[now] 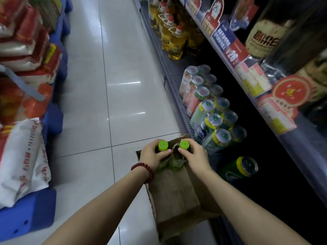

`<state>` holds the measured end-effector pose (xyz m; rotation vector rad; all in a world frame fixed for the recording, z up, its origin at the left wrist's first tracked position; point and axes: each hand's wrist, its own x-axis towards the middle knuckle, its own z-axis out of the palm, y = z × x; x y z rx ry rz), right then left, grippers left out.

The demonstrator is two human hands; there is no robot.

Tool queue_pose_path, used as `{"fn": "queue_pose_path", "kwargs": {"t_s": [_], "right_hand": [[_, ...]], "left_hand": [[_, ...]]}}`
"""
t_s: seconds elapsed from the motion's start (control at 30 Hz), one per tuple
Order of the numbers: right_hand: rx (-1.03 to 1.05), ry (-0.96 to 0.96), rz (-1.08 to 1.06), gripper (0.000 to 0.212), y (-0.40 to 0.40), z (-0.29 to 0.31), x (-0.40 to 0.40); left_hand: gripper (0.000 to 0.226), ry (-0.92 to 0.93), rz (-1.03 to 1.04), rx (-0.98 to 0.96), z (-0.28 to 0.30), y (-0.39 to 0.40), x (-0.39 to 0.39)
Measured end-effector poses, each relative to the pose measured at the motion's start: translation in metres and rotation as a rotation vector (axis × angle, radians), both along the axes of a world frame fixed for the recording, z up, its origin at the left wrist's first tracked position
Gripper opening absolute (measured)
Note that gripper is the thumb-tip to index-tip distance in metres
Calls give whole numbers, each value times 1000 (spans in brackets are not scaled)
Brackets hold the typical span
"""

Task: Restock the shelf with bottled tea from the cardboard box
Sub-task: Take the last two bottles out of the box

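a: nearest the camera?

b: two bare forearms reach down into an open cardboard box (175,197) on the tiled floor (123,76). its near end is cut off by the arms and the bottom of the view, and its brown inside looks bare apart from the far end.

a: the hands?

b: the left hand (153,154), with a red bead bracelet (143,171) at the wrist, is wrapped around the neck of the left tea bottle (163,146). the right hand (193,153) is closed the same way around the right tea bottle (184,145). both bottles stand upright at the box's far end, side by side. only the green caps show clearly; the bodies are mostly hidden by fingers and what looks like crumpled wrap.

a: beside the box?

b: just to the right, a green can pack (238,167) lies on its side in the dark bottom shelf; its label is unreadable. past it stand a shrink-wrapped green can multipack (215,122) and then a red can multipack (196,85).

a: farther on?

b: yellow oil bottles (174,43) with red caps, blurred. the upper shelf edge (247,68) carries price tags too smeared to read. on the left, rice sacks (24,152) sit on blue pallets (26,218), partly out of view.
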<state>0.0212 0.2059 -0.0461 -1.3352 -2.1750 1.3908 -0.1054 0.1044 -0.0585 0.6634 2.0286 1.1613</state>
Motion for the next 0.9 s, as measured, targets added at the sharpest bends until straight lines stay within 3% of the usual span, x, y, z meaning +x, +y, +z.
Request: {"fn": "queue_pose_path", "kwargs": {"t_s": [0.27,0.63,0.73,0.9], "right_hand": [[7,63,56,18,-11,188,-9],[70,238,83,11,-44,514,-6],[111,271,60,7,-64,595,9],[230,301,0,8,-104,710,41]], "left_hand": [[23,12,-9,39,192,-16,-12],[11,32,-81,235,520,-48,-19],[17,30,-156,270,604,-63,-13],[6,-23,-313,351,729,-93,12]]}}
